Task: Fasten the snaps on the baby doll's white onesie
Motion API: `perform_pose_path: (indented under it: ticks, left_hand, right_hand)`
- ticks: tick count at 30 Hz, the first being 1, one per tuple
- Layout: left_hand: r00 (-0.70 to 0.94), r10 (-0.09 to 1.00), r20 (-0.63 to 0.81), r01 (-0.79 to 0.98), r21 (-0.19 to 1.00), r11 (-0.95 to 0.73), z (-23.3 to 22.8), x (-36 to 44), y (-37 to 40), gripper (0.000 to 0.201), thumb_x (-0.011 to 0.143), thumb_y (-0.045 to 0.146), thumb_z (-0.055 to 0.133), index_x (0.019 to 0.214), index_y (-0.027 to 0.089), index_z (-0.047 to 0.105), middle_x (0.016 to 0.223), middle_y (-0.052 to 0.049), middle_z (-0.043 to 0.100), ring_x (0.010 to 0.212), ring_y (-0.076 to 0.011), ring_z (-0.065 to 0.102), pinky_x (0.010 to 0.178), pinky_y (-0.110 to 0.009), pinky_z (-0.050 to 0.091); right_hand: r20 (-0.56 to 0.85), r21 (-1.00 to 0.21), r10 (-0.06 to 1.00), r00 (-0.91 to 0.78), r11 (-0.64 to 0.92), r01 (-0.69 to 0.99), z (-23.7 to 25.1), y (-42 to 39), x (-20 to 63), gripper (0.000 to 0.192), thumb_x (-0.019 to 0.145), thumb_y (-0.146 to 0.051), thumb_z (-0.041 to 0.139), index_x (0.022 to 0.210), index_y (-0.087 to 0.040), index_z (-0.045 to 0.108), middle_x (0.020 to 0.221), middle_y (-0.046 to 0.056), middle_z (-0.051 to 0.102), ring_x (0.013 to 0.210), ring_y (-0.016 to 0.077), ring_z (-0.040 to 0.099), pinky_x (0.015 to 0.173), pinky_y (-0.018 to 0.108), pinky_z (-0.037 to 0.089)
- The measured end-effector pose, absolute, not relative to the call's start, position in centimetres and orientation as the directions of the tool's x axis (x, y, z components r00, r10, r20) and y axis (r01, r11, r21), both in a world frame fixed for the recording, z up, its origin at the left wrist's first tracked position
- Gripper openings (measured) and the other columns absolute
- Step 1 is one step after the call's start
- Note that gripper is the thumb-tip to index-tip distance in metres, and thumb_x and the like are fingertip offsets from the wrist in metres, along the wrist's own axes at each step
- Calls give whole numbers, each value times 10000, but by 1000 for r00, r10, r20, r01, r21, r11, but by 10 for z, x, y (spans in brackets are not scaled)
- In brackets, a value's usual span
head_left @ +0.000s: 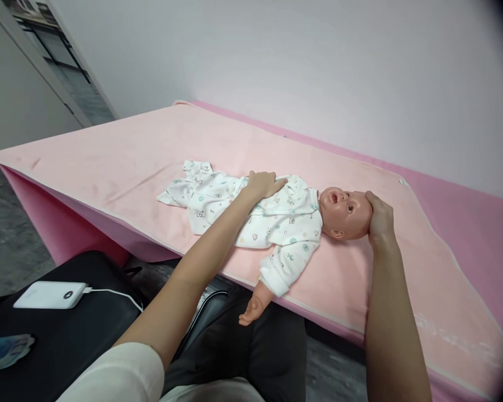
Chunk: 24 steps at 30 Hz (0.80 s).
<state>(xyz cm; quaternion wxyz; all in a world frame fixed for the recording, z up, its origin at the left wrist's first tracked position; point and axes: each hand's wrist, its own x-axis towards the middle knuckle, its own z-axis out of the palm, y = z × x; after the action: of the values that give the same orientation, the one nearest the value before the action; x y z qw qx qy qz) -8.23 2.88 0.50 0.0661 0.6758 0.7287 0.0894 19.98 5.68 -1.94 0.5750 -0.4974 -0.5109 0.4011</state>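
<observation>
Plastic baby doll (276,223) in soft printed cotton, left hand (263,183) flat on torso, right hand (379,219) cupping head

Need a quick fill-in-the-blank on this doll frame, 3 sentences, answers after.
1. The left hand rests on the doll's ____.
2. The right hand cups the doll's ____.
3. The doll lies on a ____ sheet.

Missing words: belly; head; pink
</observation>
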Motion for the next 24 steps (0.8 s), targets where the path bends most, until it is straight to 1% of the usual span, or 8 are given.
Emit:
perform_pose_path:
  ticks: [4,8,12,16,18,21,24]
  left_hand:
    - [-74,997,28,971,230,66,5,-82,29,640,832,589,177,1043,128,568,1045,-150,620,987,-303,543,937,-515,256]
    - [-84,996,14,966,247,78,6,-80,29,614,840,566,198,1038,120,571,1054,-148,616,1012,-303,532,957,-502,237]
    - [-87,996,17,965,248,81,7,-80,28,618,841,567,198,1038,114,569,1049,-151,616,1018,-305,529,960,-496,235]
    - [-88,996,18,966,247,81,7,-80,29,614,840,573,193,1009,125,576,1025,-141,624,988,-297,542,956,-494,242]
    - [-86,996,22,966,245,78,6,-81,29,612,839,575,191,994,127,577,1010,-138,628,973,-295,548,950,-499,247]
    - [-80,996,30,968,242,70,4,-82,31,613,836,583,190,980,129,577,1000,-135,631,962,-289,551,947,-505,250]
    - [-79,996,33,968,240,69,3,-82,32,611,834,583,193,987,131,575,1006,-134,630,966,-290,549,944,-508,253]
  right_hand:
    - [199,-980,968,153,196,31,-18,54,199,282,708,-372,586,830,-135,679,766,30,648,731,143,571,730,273,455]
    - [227,-974,963,148,220,63,-19,55,200,294,722,-380,563,853,-145,683,839,35,658,780,153,575,779,294,444]
    - [319,-947,926,199,305,98,-23,60,201,264,714,-333,564,858,-140,671,906,33,651,866,142,564,838,283,418]
    - [330,-944,907,263,315,96,-24,63,201,207,709,-280,564,852,-158,651,930,30,638,891,139,550,850,284,406]
    - [305,-952,915,264,291,89,-23,62,201,168,709,-287,566,789,-158,636,857,23,630,824,140,546,808,287,417]
    - [215,-976,949,231,205,68,-20,59,201,180,710,-338,573,659,-165,575,669,-10,561,646,122,494,665,275,425]
    - [194,-981,956,218,184,63,-19,56,200,198,715,-348,574,617,-182,527,605,-31,501,585,107,443,585,258,396]
